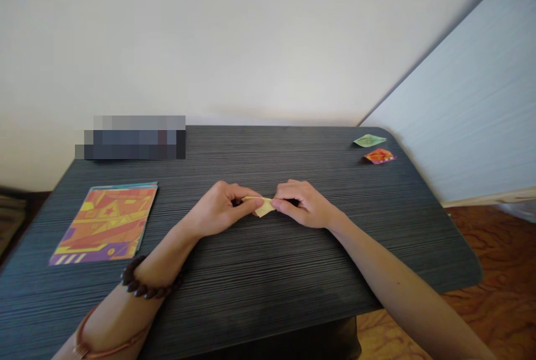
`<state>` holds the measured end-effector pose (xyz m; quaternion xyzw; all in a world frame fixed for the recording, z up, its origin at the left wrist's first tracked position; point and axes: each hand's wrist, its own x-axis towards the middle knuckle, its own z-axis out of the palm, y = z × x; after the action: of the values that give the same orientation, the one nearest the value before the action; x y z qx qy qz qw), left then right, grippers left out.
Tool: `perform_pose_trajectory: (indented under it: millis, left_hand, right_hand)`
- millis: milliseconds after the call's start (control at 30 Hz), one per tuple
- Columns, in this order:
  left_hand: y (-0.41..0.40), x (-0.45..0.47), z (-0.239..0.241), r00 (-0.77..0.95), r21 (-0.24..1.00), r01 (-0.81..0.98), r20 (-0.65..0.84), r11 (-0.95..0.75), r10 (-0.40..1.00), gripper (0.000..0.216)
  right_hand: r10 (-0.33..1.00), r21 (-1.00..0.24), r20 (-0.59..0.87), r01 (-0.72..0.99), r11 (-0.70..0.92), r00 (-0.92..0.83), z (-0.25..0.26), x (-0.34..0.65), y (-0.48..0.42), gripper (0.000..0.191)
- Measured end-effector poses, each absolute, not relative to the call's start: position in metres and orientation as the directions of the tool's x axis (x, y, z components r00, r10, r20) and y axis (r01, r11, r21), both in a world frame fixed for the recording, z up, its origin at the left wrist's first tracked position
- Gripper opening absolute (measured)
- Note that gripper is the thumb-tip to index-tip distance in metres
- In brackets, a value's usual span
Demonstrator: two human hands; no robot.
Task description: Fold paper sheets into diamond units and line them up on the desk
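Note:
Between my two hands, over the middle of the table, is a small folded piece of pale yellow paper [264, 208]. My left hand [221, 207] pinches its left end between thumb and fingers. At the right end, my right hand [302, 204] has its thumb and curled fingers closed on the paper. The fingers cover parts of the paper, so its full shape is hidden. A beaded bracelet [144, 287] and a thin cord band [104, 349] circle my left arm.
A stack of patterned orange and purple paper sheets [106, 223] lies left on the dark table [268, 270]. Folded green paper [370, 140] and folded orange paper [379, 156] sit at the far right. A blurred-out object [134, 139] stands back left. A wall [259, 36] borders the back.

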<state>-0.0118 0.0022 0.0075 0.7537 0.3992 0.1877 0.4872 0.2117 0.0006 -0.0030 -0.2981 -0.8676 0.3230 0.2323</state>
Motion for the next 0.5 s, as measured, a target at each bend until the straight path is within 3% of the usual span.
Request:
perform_pose_trajectory:
  millis: [133,333,500]
  left_hand:
    - [0.0018,-0.0102,0.0092,0.597,0.879,0.416,-0.073,-0.231,0.799,0.027]
    - [0.0005,-0.0075,0.0076,0.518,0.901,0.430,-0.203,-0.048,0.831,0.030]
    - [-0.0017,-0.0031,0.0096,0.493,0.900,0.435,-0.214,-0.026,0.843,0.026]
  right_hand:
    - [0.667,-0.728,0.215,0.337,0.596,-0.714,-0.0021,0.2124,0.0015,0.030]
    - [0.712,-0.759,0.235,0.333,0.560,-0.662,-0.0034,0.2117,0.0008,0.030]
    - [0.695,-0.722,0.229,0.360,0.591,-0.682,-0.0043,0.2096,0.0006,0.031]
